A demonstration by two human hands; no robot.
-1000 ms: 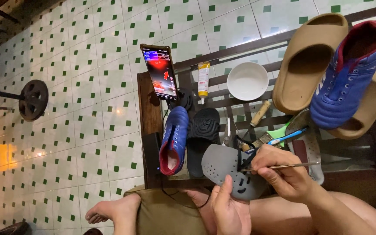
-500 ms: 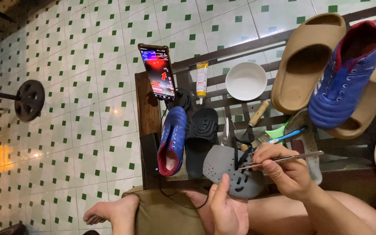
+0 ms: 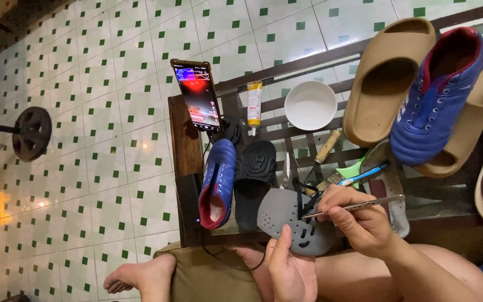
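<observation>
So the grey shoe sole (image 3: pixel 292 221) is sitting at the near edge of the table (image 3: pixel 181 134), half off it and over the person's lap. It's a thin flat piece with slots and holes cut through it, and I'd guess it's rubbery and pretty floppy, light enough that it won't stay put on its own. The left hand (image 3: pixel 289 271) comes up from below with the thumb pressed on the near rim of the sole, fingers curled under it, so it's pinched rather than gripped hard. That rim looks like the sensible place to hold, since the middle would likely just bend.

The right hand (image 3: pixel 359 221) is closed in a pen-style pinch around a thin metal tool (image 3: pixel 353 207), long and flat, the tip touching the sole near the black stitching or thread by the far edge. The tool looks stiff and probably a bit slick, so a hold close to the tip makes sense.

Around it: a blue shoe (image 3: pixel 217 182) and a black sole (image 3: pixel 255 182) just beside the grey one, a phone (image 3: pixel 197 95) propped at the far left corner, a glue tube (image 3: pixel 254 103), a white bowl (image 3: pixel 310 105), and a brush (image 3: pixel 322 159) behind the hands. Tan slide (image 3: pixel 387 78) and another blue shoe (image 3: pixel 437 95) over on the right.
</observation>
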